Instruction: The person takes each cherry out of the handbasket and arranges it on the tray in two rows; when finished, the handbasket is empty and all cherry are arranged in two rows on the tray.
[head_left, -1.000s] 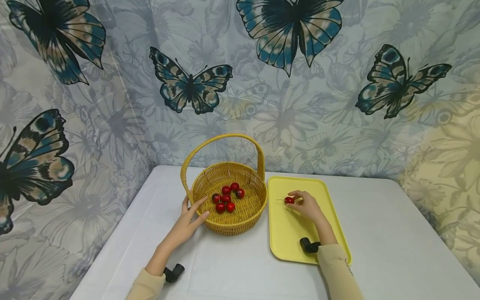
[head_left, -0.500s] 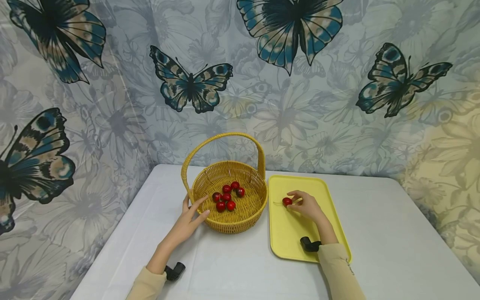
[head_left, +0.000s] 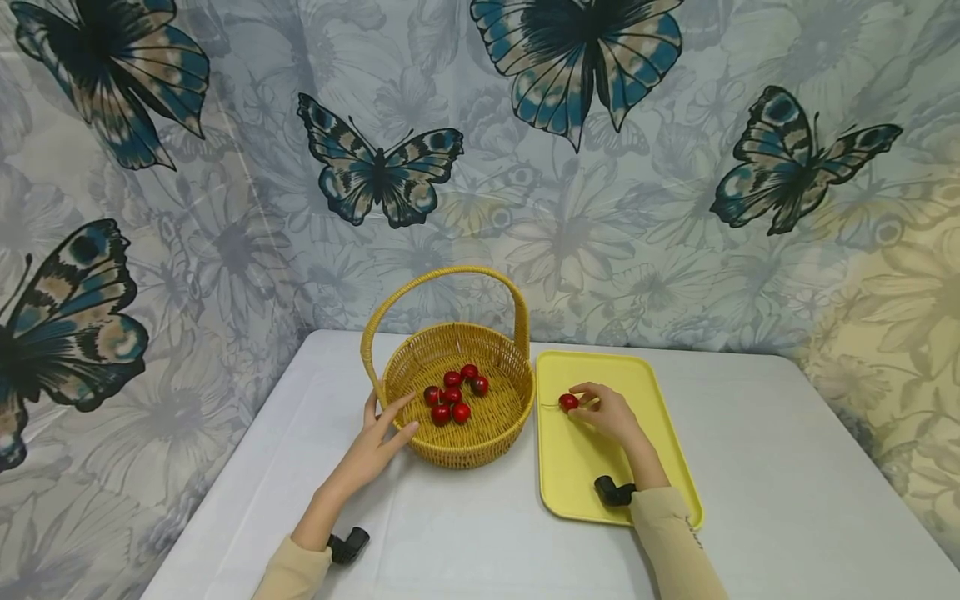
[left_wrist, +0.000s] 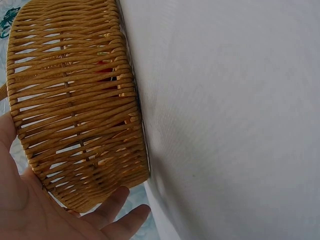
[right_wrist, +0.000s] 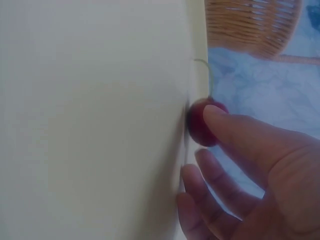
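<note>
In the head view, my left hand straddles the near left rim of a yellow wicker basket, thumb and one finger over the edge. The left wrist view has its other fingers along the outside of the wicker wall. Several dark red cherries lie together on the basket floor. At the right, my right hand pinches a single cherry low over the yellow tray. That cherry's thin green stem points away from the thumb; its remaining fingers curve loosely below.
The basket's tall arched handle rises above its left and right rims. The tray stands close beside the basket's right side. Both are on a white-covered table, with a butterfly-patterned cloth hanging behind.
The right hand and its cherry have shifted slightly to the left over the tray, toward the basket. The left hand and the basket stay where they were.
</note>
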